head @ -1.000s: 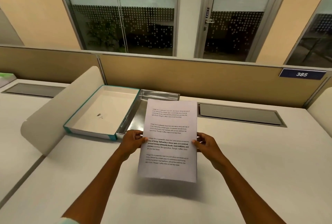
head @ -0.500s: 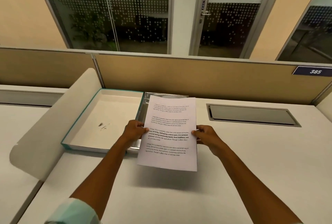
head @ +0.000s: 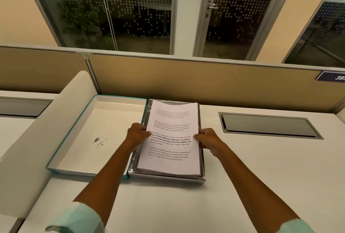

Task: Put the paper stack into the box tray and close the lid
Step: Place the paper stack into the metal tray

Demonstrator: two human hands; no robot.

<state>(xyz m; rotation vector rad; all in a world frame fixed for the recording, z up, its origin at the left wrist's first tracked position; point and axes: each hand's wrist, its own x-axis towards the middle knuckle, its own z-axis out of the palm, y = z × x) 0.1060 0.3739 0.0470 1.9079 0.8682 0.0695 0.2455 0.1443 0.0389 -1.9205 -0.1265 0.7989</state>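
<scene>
On the white table (head: 242, 186), the floppy paper stack (head: 170, 139) is gripped at both long edges by the left hand (head: 137, 134) and right hand (head: 208, 139) over the tray (head: 168, 177).

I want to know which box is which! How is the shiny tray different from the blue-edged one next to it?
The silver tray is shiny metal; the lid beside it is white inside with a teal edge. The silver tray has the paper stack over it, held by the left hand and right hand; the lid holds no paper, only a dark scribble mark. The silver tray looks narrower than the lid. Both are shallow rectangles lying open side by side on the desk.
</scene>
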